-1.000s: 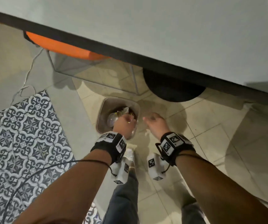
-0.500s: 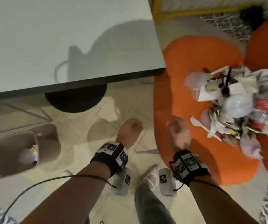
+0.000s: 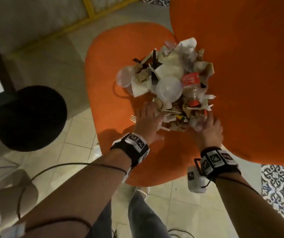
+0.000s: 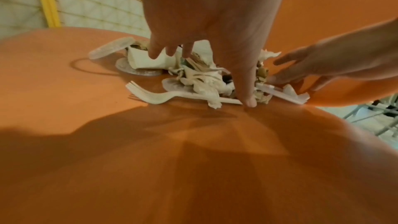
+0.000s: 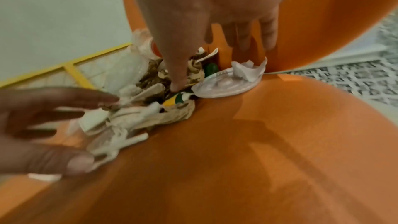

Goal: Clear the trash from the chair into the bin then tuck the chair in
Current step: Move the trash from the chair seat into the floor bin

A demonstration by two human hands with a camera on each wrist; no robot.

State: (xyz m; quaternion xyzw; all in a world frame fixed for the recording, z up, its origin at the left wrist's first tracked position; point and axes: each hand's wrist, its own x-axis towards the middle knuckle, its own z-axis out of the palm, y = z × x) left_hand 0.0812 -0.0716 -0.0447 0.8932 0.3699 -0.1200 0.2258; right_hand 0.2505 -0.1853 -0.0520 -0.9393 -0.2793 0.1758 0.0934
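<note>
Trash pile [image 3: 170, 86]: heaped on the orange chair seat [image 3: 107, 66], against the chair back [image 3: 240, 66]; paper wrappers, clear plastic lids, black and white forks, a crushed bottle.
Left hand [image 3: 148, 121]: fingers spread and straight, at the pile's near-left edge; grasping nothing.
Right hand [image 3: 209, 127]: fingers extended, at the pile's near-right edge beside the chair back; thumb pressing into the scraps in the right wrist view; nothing lifted.
Key relation: the pile lies directly ahead of both hands and between them; both hands are equally near, so a two-handed scoop appears the likely move.
Loose item: white plastic fork [image 4: 159, 97] lies flat on the seat, left of the left hand; tines point away from the pile.
Bin: not in view.
Writing: bottle label [image 3: 190, 79] is red with white print, not legible.
Risk: small scraps may spill during lifting.
</note>
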